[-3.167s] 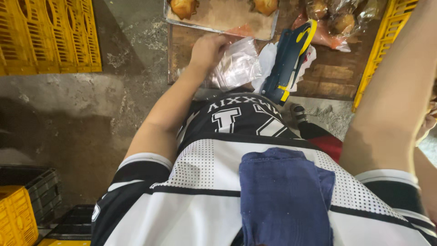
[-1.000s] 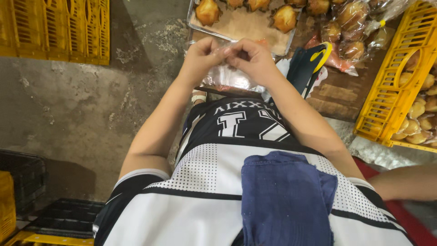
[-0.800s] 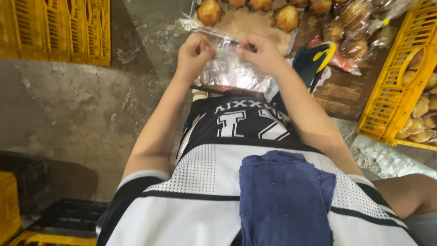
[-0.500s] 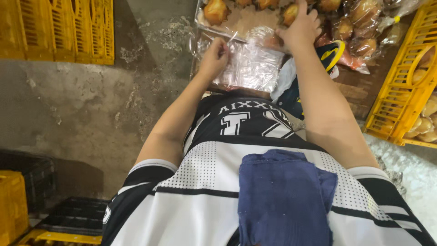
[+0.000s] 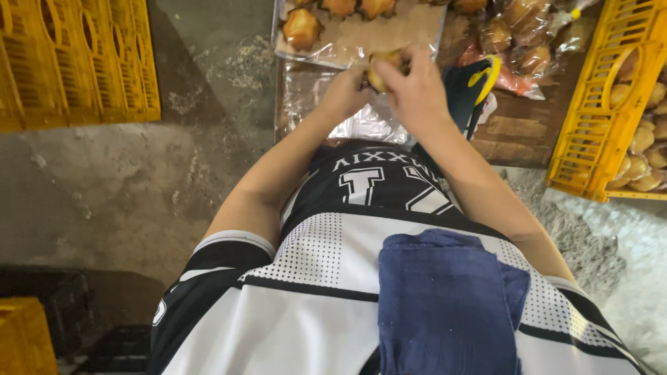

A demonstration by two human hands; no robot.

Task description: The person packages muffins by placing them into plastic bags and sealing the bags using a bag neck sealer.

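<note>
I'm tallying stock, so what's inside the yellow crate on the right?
The yellow crate holds pale brown buns, seen through its open side and handle slot. How many there are, and how deep the pile goes, cannot be seen: the crate wall and the picture edge cover the rest.

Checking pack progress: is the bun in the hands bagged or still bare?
Bare. The bun sits between the left hand and right hand, no film over it; the clear bag lies beneath.

Bakery packing area — bun-filled yellow crates (image 5: pixel 611 125)
</note>
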